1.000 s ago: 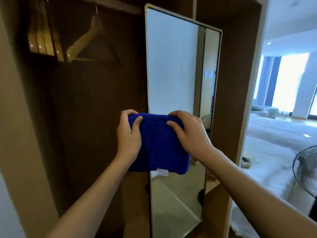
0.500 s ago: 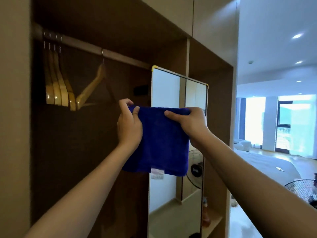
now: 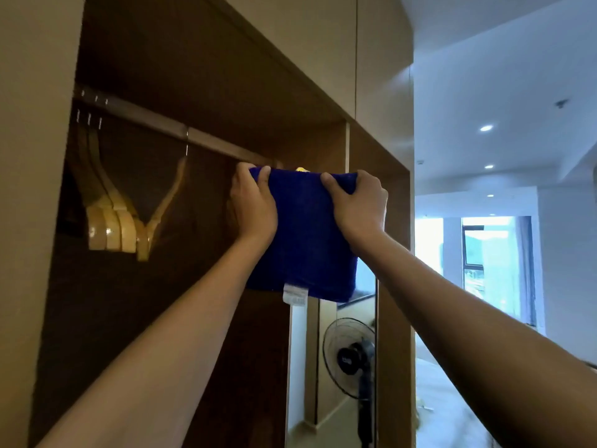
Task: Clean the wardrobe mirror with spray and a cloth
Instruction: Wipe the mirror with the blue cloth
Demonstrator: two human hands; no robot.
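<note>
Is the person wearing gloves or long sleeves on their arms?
No. The left hand and right hand are bare, with no gloves, rings or watch showing. Both forearms are bare too; no sleeve reaches into view.

The cloth was plush, matt blue fabric; the hangers looked like glossy varnished wood; the mirror was smooth, reflective glass.

Both bare forearms reach up and forward, converging toward the hands. The left hand grips the upper left corner of the cloth, fingers curled over its top edge. The right hand grips the upper right corner, thumb on the near face, fingers wrapped over the top edge.
</note>
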